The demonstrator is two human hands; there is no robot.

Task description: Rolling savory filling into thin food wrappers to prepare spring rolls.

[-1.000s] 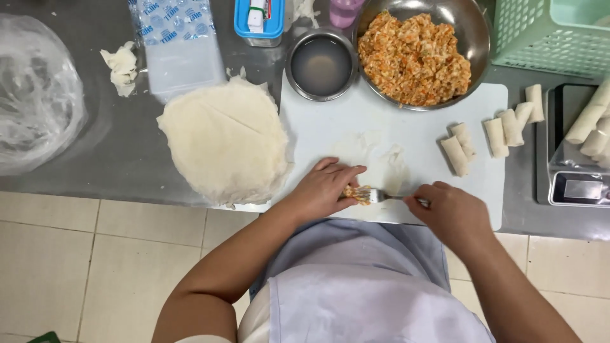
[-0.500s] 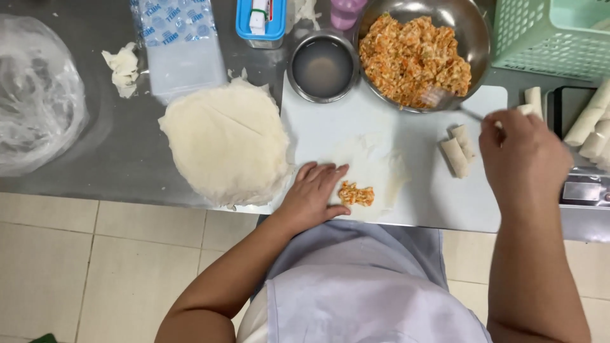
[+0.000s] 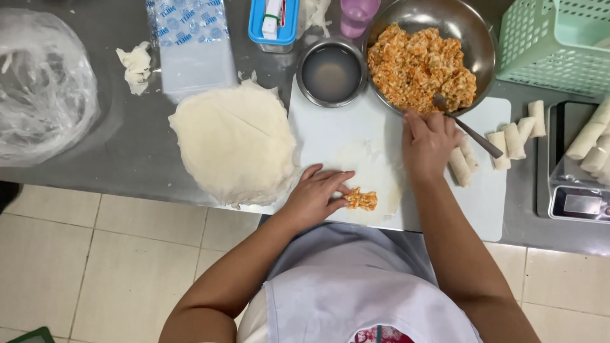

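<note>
Filling (image 3: 361, 199) heaped near on wrapper (image 3: 372, 174), left hand (image 3: 314, 197) flat, fingers spread, fingertips touching it. Right hand (image 3: 429, 143) farther off at bowl (image 3: 473, 38) rim (fingers curled), beside fork (image 3: 467, 127) propped in orange mix.

A cutting board (image 3: 330, 136) lies on the counter (image 3: 82, 171) before the person. A wrapper (image 3: 372, 174) with a small heap of filling (image 3: 361, 199) lies on the board. A stack of wrappers (image 3: 235, 143) sits left, a bowl of filling (image 3: 427, 54) behind, finished rolls (image 3: 508, 143) right.
</note>
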